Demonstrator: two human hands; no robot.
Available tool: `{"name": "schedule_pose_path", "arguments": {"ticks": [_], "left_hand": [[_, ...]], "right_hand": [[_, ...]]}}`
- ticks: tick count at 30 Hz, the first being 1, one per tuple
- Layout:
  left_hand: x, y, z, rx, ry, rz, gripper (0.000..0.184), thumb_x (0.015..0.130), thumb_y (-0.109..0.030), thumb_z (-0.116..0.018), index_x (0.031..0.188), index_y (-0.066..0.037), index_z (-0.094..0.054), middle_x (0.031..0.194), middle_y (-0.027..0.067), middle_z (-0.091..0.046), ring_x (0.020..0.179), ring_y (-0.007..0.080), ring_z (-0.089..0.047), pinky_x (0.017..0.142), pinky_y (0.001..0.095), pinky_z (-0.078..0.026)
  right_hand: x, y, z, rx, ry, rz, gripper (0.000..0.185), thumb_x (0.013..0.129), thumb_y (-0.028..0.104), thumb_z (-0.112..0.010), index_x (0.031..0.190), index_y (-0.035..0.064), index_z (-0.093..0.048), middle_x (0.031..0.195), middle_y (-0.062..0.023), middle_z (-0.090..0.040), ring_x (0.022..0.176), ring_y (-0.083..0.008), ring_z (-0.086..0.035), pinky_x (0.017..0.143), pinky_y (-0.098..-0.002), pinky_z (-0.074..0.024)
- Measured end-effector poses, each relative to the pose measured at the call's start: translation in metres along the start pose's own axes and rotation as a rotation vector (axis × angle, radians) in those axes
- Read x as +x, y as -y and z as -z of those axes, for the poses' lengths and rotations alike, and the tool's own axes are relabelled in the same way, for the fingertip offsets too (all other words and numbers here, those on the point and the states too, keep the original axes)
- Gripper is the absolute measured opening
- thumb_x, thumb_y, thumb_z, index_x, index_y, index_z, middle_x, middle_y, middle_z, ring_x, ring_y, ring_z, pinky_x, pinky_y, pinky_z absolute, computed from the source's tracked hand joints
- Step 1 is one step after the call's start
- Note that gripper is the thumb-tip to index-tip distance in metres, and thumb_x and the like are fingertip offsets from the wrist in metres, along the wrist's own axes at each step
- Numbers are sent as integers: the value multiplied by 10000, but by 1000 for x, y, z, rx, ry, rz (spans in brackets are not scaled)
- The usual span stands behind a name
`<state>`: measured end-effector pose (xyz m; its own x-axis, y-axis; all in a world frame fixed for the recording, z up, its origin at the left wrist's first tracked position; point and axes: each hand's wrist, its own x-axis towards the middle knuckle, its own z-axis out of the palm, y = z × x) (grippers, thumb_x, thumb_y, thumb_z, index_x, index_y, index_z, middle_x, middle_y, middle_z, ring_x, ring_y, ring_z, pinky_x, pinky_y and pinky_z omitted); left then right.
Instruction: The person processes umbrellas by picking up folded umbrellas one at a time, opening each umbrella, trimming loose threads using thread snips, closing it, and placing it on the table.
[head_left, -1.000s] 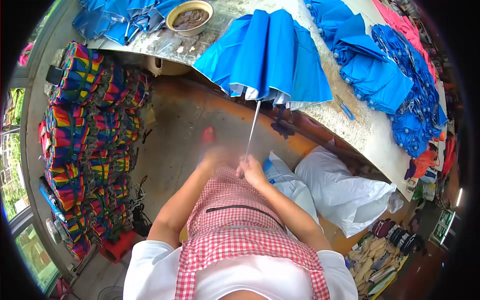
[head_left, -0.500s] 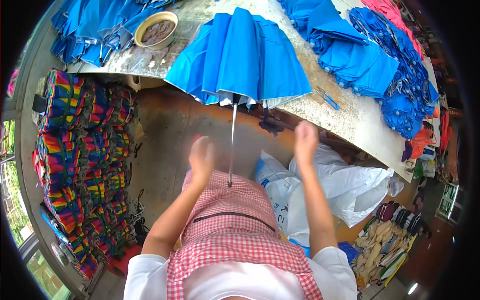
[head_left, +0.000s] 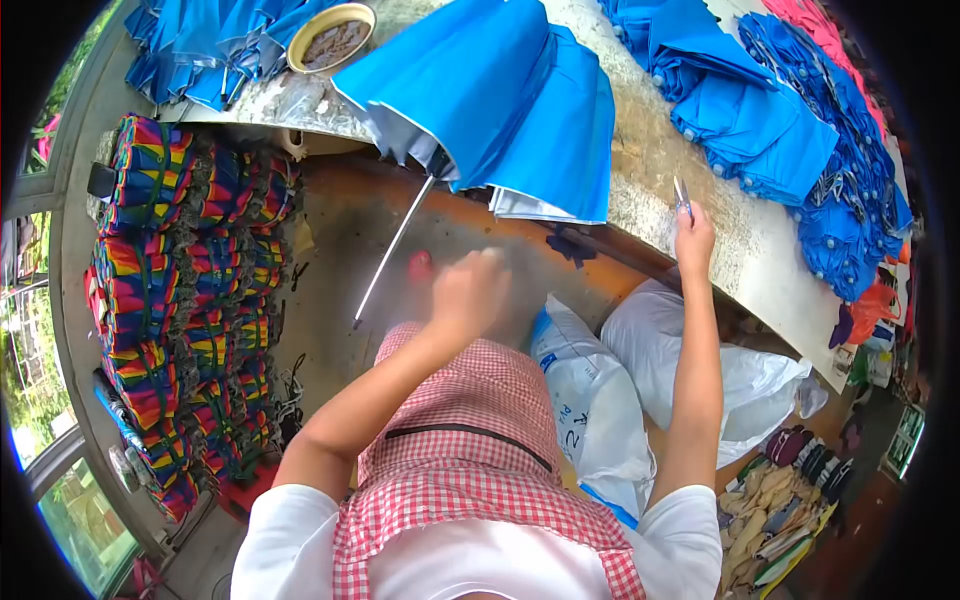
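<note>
A blue umbrella (head_left: 480,90) with a silvery underside lies partly folded over the table's front edge. Its thin metal shaft (head_left: 395,250) slants down to the left, its tip free. My left hand (head_left: 470,295) is in front of my apron, below the canopy and right of the shaft; it is smeared by motion, so its fingers cannot be made out. At the table edge on the right, my right hand (head_left: 694,240) is closed on small scissors (head_left: 683,197), whose pointed blades aim away from me.
The worn table (head_left: 650,150) bears more blue umbrellas (head_left: 750,125) at right and others (head_left: 215,45) at back left, beside a bowl of brown stuff (head_left: 335,45). Rainbow-coloured bundles (head_left: 150,260) are stacked at left. White sacks (head_left: 590,390) stand under the table edge.
My right hand has moved right and picked up the scissors from the table. My left hand has shifted right. The umbrella has turned, its shaft swinging from upright to slanting left.
</note>
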<state>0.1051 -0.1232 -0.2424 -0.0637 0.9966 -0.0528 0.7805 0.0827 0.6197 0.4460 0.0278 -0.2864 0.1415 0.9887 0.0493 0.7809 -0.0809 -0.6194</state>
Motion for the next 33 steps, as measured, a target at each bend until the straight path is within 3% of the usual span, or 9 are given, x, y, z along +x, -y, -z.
{"name": "schedule_pose_path", "arguments": {"ticks": [3,7,11,23,26,28,31,32,33], "left_hand": [[24,16,-45,-605,-73,526,323,747,-172,-692,984,7,-565,765,66,-611,546,153,-559,478,286,-431],[42,16,-52,-1264,-173,715,228,800,-110,-641,995,-7,-583,734,47,-611,501,73,-502,450,212,-399],[39,28,-52,-1065,-175,680,86,810,-70,-617,839,7,-641,670,28,-601,499,64,-501,446,201,-391],[46,40,-53,-1068,-95,658,97,787,-29,-605,832,46,-647,723,73,-641,551,128,-595,496,232,-459],[38,65,-50,-730,314,507,81,754,-9,-610,812,38,-642,704,86,-641,523,142,-589,499,262,-463],[22,44,10,-441,451,58,75,736,-9,-606,803,15,-631,692,91,-631,584,156,-601,563,289,-481],[53,8,111,-354,-427,-298,148,750,-71,-621,875,5,-604,864,134,-623,814,181,-614,733,289,-480],[68,-11,143,-297,-412,-87,380,718,-201,-695,1024,-15,-565,992,185,-592,870,324,-595,770,373,-478],[95,-23,155,-54,-564,-166,628,687,-325,-726,1155,13,-477,1075,218,-548,962,330,-560,820,406,-450]], "right_hand": [[-50,54,11,597,132,-254,174,921,151,-429,895,31,-552,663,-40,-555,424,-69,-445,368,-220,-341],[-114,90,-15,760,330,-366,260,929,216,-476,1051,19,-594,697,-1,-562,487,-9,-359,421,-160,-266],[-131,117,-58,564,389,-106,294,774,153,-657,1002,-29,-625,905,-87,-656,815,-120,-604,729,-247,-473],[-111,147,-119,108,406,119,319,701,312,-684,950,112,-682,730,-166,-638,687,-295,-629,640,-348,-484],[-106,147,-103,122,476,87,306,705,270,-690,945,81,-676,804,-162,-651,765,-277,-638,695,-334,-488],[-115,132,-64,318,481,159,289,705,220,-697,939,51,-672,867,-153,-660,821,-249,-642,743,-325,-486],[-98,105,-1,398,-12,-11,262,767,56,-644,1019,-15,-633,942,-82,-648,878,-131,-591,765,-245,-463],[-79,92,8,341,-221,-28,254,790,67,-630,1028,-22,-627,931,-73,-648,851,-119,-583,744,-250,-463],[-55,67,8,352,-319,-118,255,804,93,-621,1039,-5,-625,927,-107,-658,805,-163,-608,713,-277,-472]]}}
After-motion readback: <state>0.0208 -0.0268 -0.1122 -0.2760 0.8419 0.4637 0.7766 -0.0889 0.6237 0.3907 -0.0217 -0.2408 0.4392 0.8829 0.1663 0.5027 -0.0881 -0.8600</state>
